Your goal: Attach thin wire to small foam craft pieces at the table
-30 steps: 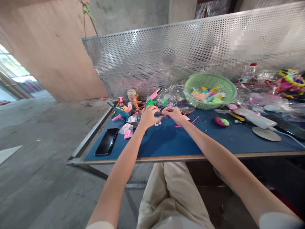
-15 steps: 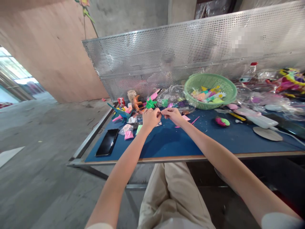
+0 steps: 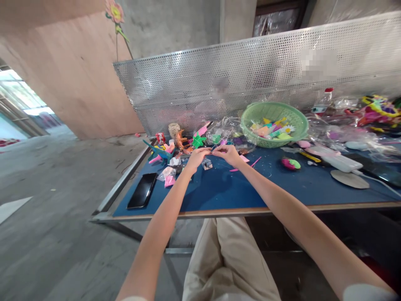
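Note:
Over the blue tabletop (image 3: pixel 219 192), my left hand (image 3: pixel 199 158) and my right hand (image 3: pixel 228 154) meet with fingertips close together. Both are pinched closed around something small and thin that I cannot make out. Just behind them stands a green star-like clay piece (image 3: pixel 198 141). Under the left wrist lies a small clear packet (image 3: pixel 207 164). Beside the right forearm are a pink strip (image 3: pixel 255 162) and a flat pink piece (image 3: pixel 244 159). Left of my left hand sit a bag of pink clay (image 3: pixel 169 180) and a blue clay figure (image 3: pixel 163 151).
A black phone (image 3: pixel 142 190) lies at the left corner. Behind the right hand stands a green basket (image 3: pixel 272 109) of coloured pieces. Farther right are a pink-and-green lump (image 3: pixel 290 163), a yellow cutter (image 3: pixel 310 156), a white device (image 3: pixel 340 162) and a bottle (image 3: pixel 322 102). A perforated metal panel (image 3: pixel 188 79) closes the back.
The left hand has turned and flattened slightly, its fingers now reaching more toward the right hand. The small packet beneath it shows more. The view has tilted up a little.

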The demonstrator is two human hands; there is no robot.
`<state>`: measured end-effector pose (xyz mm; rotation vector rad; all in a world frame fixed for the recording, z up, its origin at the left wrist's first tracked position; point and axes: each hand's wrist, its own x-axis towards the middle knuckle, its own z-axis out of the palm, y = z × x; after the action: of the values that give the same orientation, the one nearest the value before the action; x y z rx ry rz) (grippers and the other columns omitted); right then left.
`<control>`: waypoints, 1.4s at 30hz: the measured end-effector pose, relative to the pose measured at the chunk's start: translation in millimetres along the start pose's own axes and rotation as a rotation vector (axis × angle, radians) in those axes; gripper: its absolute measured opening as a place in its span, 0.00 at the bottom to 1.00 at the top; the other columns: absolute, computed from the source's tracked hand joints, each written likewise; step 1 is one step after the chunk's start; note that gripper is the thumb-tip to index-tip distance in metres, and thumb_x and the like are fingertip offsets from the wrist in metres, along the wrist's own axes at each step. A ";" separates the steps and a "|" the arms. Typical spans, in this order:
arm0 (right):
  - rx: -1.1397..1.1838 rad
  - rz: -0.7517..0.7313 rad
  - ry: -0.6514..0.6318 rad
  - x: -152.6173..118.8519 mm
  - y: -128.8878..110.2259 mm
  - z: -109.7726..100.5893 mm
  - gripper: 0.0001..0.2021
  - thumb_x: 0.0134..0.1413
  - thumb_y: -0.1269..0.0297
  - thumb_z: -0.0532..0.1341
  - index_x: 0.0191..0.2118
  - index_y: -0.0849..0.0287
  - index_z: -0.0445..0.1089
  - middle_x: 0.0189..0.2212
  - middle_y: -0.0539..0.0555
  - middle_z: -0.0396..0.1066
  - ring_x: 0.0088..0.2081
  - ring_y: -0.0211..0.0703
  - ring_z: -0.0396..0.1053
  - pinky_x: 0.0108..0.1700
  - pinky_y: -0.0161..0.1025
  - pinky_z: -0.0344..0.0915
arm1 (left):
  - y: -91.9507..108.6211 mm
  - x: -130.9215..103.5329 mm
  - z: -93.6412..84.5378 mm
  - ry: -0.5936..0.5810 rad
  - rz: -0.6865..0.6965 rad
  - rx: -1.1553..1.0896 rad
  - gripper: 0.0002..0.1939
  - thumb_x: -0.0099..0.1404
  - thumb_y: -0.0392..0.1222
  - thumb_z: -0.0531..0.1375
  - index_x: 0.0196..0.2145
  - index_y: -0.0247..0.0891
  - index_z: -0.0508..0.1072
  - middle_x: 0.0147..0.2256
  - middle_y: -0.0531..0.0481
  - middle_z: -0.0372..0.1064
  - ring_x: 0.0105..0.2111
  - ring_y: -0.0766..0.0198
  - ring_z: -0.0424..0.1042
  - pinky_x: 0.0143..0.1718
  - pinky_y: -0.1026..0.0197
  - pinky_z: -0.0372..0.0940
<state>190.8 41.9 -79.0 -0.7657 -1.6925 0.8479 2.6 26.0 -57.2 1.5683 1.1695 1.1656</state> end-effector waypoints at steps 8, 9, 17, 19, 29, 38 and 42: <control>0.017 -0.014 -0.025 -4.4 -11.3 7.3 0.12 0.50 0.53 0.69 0.33 0.56 0.78 0.34 0.54 0.80 0.36 0.47 0.77 0.44 0.45 0.72 | -7.5 2.2 6.6 0.097 -0.185 -0.209 0.11 0.55 0.40 0.69 0.37 0.38 0.83 0.25 0.50 0.75 0.30 0.62 0.73 0.30 0.62 0.64; 0.002 -0.014 -0.012 -4.7 -12.1 8.8 0.12 0.50 0.53 0.69 0.34 0.56 0.78 0.35 0.54 0.80 0.37 0.47 0.77 0.44 0.45 0.72 | -7.8 2.7 6.5 0.105 -0.201 -0.212 0.12 0.54 0.41 0.69 0.38 0.38 0.83 0.23 0.51 0.73 0.28 0.63 0.71 0.27 0.63 0.61; 0.041 0.016 0.039 -3.6 -5.5 10.2 0.13 0.47 0.52 0.71 0.33 0.56 0.78 0.32 0.54 0.80 0.35 0.48 0.78 0.42 0.45 0.73 | -3.7 2.2 4.1 0.207 -0.213 -0.244 0.15 0.50 0.40 0.73 0.36 0.36 0.80 0.26 0.50 0.76 0.32 0.61 0.76 0.31 0.62 0.67; 0.052 0.034 0.040 -2.6 -2.5 8.6 0.14 0.47 0.52 0.71 0.34 0.56 0.78 0.30 0.54 0.79 0.34 0.48 0.77 0.42 0.45 0.73 | -3.2 1.0 4.1 0.204 -0.172 -0.257 0.14 0.50 0.39 0.73 0.35 0.36 0.78 0.31 0.47 0.79 0.37 0.57 0.78 0.39 0.58 0.71; 0.034 0.079 0.060 -0.9 -0.3 6.9 0.15 0.45 0.49 0.71 0.31 0.57 0.79 0.26 0.53 0.78 0.31 0.46 0.76 0.39 0.43 0.71 | -1.6 -6.2 7.0 0.265 0.084 -0.087 0.23 0.54 0.38 0.71 0.44 0.38 0.65 0.35 0.44 0.80 0.39 0.55 0.81 0.45 0.55 0.70; 0.095 0.125 0.117 0.1 2.2 8.5 0.17 0.44 0.47 0.72 0.30 0.57 0.78 0.28 0.54 0.78 0.31 0.45 0.75 0.38 0.42 0.71 | 4.4 -11.9 7.2 0.225 0.155 0.019 0.21 0.56 0.39 0.69 0.45 0.37 0.66 0.35 0.46 0.79 0.37 0.57 0.80 0.41 0.58 0.69; 0.069 0.129 0.148 -0.5 -0.5 8.5 0.17 0.44 0.47 0.72 0.30 0.58 0.78 0.27 0.54 0.77 0.31 0.45 0.75 0.39 0.42 0.70 | 6.6 -14.2 7.7 0.225 0.171 0.028 0.22 0.56 0.39 0.69 0.46 0.38 0.66 0.36 0.45 0.80 0.38 0.56 0.80 0.41 0.58 0.69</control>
<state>182.7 39.8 -80.6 -0.8766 -1.4885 0.9109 9.5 10.0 -55.3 1.6144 1.2172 1.4742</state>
